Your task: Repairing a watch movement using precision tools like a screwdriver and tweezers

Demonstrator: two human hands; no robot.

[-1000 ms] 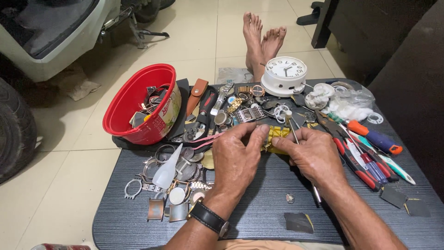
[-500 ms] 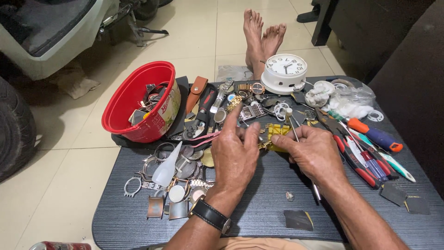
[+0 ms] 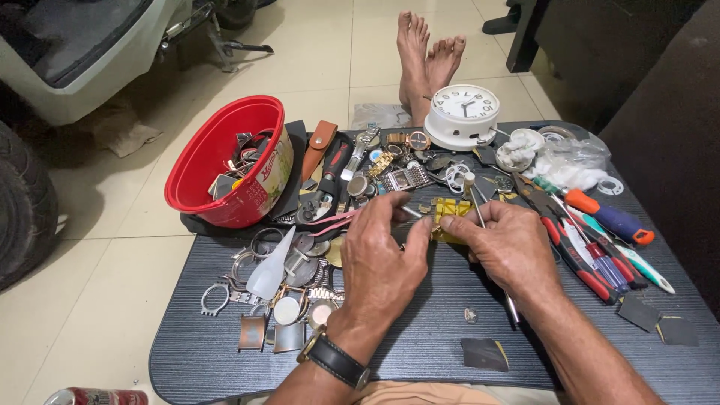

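The left hand point(image 3: 382, 259) lies palm down on the dark table point(image 3: 420, 352), its fingers curled and the thumb and fingertips pinched against the near-left edge of a small yellow block point(image 3: 448, 217). A black wristwatch point(image 3: 334, 358) sits on that wrist. The right hand point(image 3: 502, 244) closes in from the other side, its fingertips pressing the yellow block's right edge, while a thin metal tool point(image 3: 477, 206) rises upright from between its fingers; a second slim rod point(image 3: 511, 307) pokes out beneath the palm toward the person. The yellow block rests on the table exactly between the two hands, just beyond their fingertips.

Left of the left hand lies a heap of watch cases and rings point(image 3: 289, 262) with a clear plastic dropper bottle point(image 3: 271, 264) on top. Farther out on that side stands a red bowl point(image 3: 217, 161) holding more watch parts. Beyond both hands sits a white clock point(image 3: 465, 112), and past it two bare feet point(image 3: 427, 52) rest on the tiled floor. Right of the right hand lie screwdrivers and pliers point(image 3: 592, 247) with red, blue and orange handles.
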